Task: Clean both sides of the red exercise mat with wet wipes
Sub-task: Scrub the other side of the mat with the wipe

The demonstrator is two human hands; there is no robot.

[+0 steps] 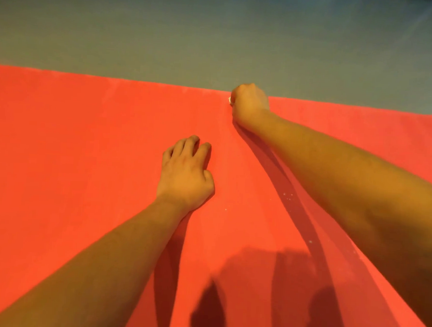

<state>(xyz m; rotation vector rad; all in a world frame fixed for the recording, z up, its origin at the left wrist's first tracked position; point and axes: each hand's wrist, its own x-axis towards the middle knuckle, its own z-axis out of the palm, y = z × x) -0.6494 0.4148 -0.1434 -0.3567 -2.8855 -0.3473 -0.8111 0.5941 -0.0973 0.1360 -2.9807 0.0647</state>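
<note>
Red mat (85, 156) spread flat on the grey floor (216, 38), both hands on it

The mat fills the lower part of the view, its far edge running straight across against the floor. The right hand (250, 102) sits at that far edge, fingers curled tight round a wet wipe (229, 100), of which only a small white bit shows at the thumb side. The left hand (187, 171) lies nearer, well apart from the right, palm down, fingers loosely bent with their tips on the mat, holding nothing. A few white specks (288, 196) dot the mat in the shadow of the right forearm
</note>
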